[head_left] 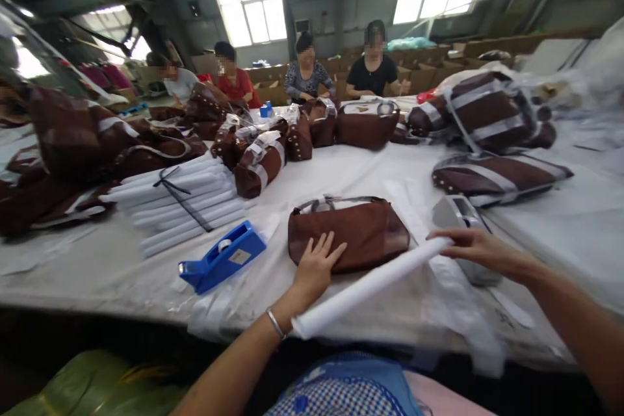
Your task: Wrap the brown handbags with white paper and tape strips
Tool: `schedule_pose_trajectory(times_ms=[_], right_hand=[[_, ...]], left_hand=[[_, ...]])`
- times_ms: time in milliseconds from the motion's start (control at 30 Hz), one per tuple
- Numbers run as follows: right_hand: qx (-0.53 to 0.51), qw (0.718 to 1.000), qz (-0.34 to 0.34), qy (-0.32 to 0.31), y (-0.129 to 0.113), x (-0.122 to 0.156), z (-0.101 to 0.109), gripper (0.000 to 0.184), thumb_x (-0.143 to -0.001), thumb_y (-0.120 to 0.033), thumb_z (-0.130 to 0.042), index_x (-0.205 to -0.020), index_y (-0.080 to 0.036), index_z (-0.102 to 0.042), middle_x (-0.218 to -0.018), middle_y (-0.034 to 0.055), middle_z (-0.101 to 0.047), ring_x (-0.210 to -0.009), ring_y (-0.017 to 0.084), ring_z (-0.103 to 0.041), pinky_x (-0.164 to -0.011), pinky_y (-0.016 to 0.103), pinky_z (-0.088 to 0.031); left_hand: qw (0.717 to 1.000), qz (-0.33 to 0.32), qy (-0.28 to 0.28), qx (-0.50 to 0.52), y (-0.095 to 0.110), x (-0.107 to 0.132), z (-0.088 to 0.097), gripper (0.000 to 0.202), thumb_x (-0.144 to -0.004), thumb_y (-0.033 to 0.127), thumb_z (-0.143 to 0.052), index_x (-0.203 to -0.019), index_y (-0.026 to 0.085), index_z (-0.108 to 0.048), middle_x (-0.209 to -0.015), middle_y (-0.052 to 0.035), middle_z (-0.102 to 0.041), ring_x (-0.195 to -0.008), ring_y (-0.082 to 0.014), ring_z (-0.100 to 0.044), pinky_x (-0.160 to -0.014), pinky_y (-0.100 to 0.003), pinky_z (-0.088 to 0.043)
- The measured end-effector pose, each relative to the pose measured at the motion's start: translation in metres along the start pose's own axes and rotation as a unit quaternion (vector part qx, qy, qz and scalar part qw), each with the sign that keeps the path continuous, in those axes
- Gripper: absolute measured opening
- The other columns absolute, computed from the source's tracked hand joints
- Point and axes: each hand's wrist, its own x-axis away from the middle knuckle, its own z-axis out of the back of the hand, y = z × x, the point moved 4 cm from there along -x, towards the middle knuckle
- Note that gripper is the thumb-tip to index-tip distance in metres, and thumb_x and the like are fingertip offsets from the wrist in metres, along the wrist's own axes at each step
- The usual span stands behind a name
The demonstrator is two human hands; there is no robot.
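Observation:
A brown handbag point(361, 234) lies on the table in front of me, its strap at the far side. My left hand point(314, 266) rests on its front with the fingers spread. In my right hand point(463, 248) is one end of a white paper roll point(370, 289), which slants across the near side of the bag toward my left wrist. The fingers of that hand are closed around the roll's far end. A blue tape dispenser point(224, 257) stands left of the bag, and a grey tape dispenser point(458, 221) is just beyond my right hand.
A tied bundle of white rolls point(180, 198) lies at the left. Brown bags are heaped on the far left point(68, 130), along the table's middle point(368, 123) and at the right point(502, 179). Several people point(373, 71) work across the white-covered table point(341, 172).

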Motion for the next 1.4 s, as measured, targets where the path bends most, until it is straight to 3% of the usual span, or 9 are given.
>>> schedule_pose_trajectory(times_ms=[167, 400, 600, 700, 800, 933, 1033, 1233, 1400], right_hand=[[-0.016, 0.998, -0.04, 0.035, 0.038, 0.042, -0.033, 0.056, -0.066, -0.06, -0.079, -0.106, -0.02, -0.077, -0.095, 0.0086, -0.076, -0.081, 0.026, -0.07, -0.073, 0.035, -0.058], [-0.1, 0.974, -0.028, 0.201, 0.044, 0.008, -0.085, 0.062, -0.067, -0.055, -0.079, -0.115, -0.016, -0.074, -0.09, 0.0075, -0.076, -0.082, 0.025, -0.07, -0.075, 0.035, -0.056], [-0.11, 0.962, -0.022, 0.25, 0.052, -0.011, -0.108, 0.054, -0.076, -0.049, -0.072, -0.12, -0.017, -0.07, -0.085, 0.0048, -0.076, -0.078, 0.025, -0.071, -0.077, 0.038, -0.056], [-0.049, 0.957, 0.018, 0.286, 0.043, -0.003, -0.109, 0.046, -0.08, -0.044, -0.069, -0.119, -0.019, -0.069, -0.109, 0.0097, -0.073, -0.095, 0.028, -0.07, -0.088, 0.043, -0.056], [0.146, 0.91, 0.142, 0.362, 0.01, 0.012, -0.11, 0.045, -0.09, -0.034, -0.062, -0.132, -0.019, -0.06, -0.138, 0.0142, -0.059, -0.127, 0.031, -0.056, -0.11, 0.05, -0.043], [0.345, 0.849, 0.301, 0.265, -0.024, 0.012, -0.143, 0.051, -0.096, -0.018, -0.054, -0.146, -0.025, -0.048, -0.152, 0.0082, -0.047, -0.144, 0.027, -0.038, -0.121, 0.052, -0.026], [0.391, 0.841, 0.324, 0.185, -0.017, 0.003, -0.168, 0.06, -0.093, -0.006, -0.046, -0.15, -0.025, -0.041, -0.151, 0.0045, -0.049, -0.144, 0.026, -0.037, -0.12, 0.054, -0.027], [0.364, 0.868, 0.301, 0.152, 0.001, 0.0, -0.176, 0.069, -0.089, 0.0, -0.041, -0.154, -0.021, -0.033, -0.155, 0.007, -0.041, -0.148, 0.026, -0.03, -0.119, 0.058, -0.029], [0.139, 0.943, 0.253, 0.168, -0.001, 0.022, -0.163, 0.042, -0.096, -0.014, -0.044, -0.131, -0.026, -0.063, -0.138, 0.0043, -0.062, -0.135, 0.024, -0.05, -0.118, 0.052, -0.035]], left_hand=[[0.998, -0.021, -0.067, -0.001, -0.002, -0.012, 0.018, 0.074, -0.081, 0.003, -0.057, -0.148, 0.03, -0.043, -0.157, -0.0148, -0.039, -0.14, -0.035, -0.043, -0.108, -0.056, -0.043], [0.984, -0.03, -0.177, -0.008, -0.007, -0.021, 0.03, 0.076, -0.085, 0.008, -0.059, -0.152, 0.032, -0.036, -0.16, -0.0141, -0.031, -0.144, -0.0319, -0.037, -0.112, -0.051, -0.04], [0.992, -0.044, -0.112, -0.049, -0.004, -0.01, 0.019, 0.077, -0.089, 0.041, -0.068, -0.155, 0.026, -0.031, -0.16, -0.0193, -0.03, -0.145, -0.0374, -0.033, -0.111, -0.056, -0.039], [0.994, -0.037, -0.056, -0.09, -0.001, -0.001, 0.005, 0.075, -0.09, 0.031, -0.067, -0.155, 0.027, -0.03, -0.161, -0.0184, -0.028, -0.146, -0.0355, -0.031, -0.113, -0.056, -0.036], [0.993, -0.03, -0.018, -0.108, 0.002, 0.007, -0.007, 0.073, -0.092, 0.023, -0.063, -0.156, 0.027, -0.028, -0.161, -0.0176, -0.026, -0.148, -0.0347, -0.028, -0.115, -0.057, -0.033], [0.992, -0.031, 0.004, -0.122, 0.004, 0.011, -0.012, 0.073, -0.092, 0.012, -0.056, -0.156, 0.031, -0.025, -0.161, -0.0165, -0.027, -0.148, -0.0347, -0.027, -0.115, -0.058, -0.033], [0.992, -0.025, 0.01, -0.127, 0.011, 0.01, -0.007, 0.072, -0.092, 0.012, -0.056, -0.155, 0.034, -0.029, -0.161, -0.0168, -0.028, -0.147, -0.0359, -0.029, -0.114, -0.06, -0.033], [0.995, -0.014, -0.003, -0.095, 0.042, -0.014, -0.005, 0.066, -0.091, 0.025, -0.059, -0.152, 0.024, -0.036, -0.164, -0.0137, -0.02, -0.149, -0.0363, -0.024, -0.114, -0.062, -0.031], [0.994, -0.053, 0.028, -0.095, 0.049, -0.026, -0.024, 0.066, -0.095, 0.016, -0.047, -0.156, 0.034, -0.026, -0.164, -0.0034, -0.021, -0.151, -0.0322, -0.02, -0.115, -0.066, -0.027]])
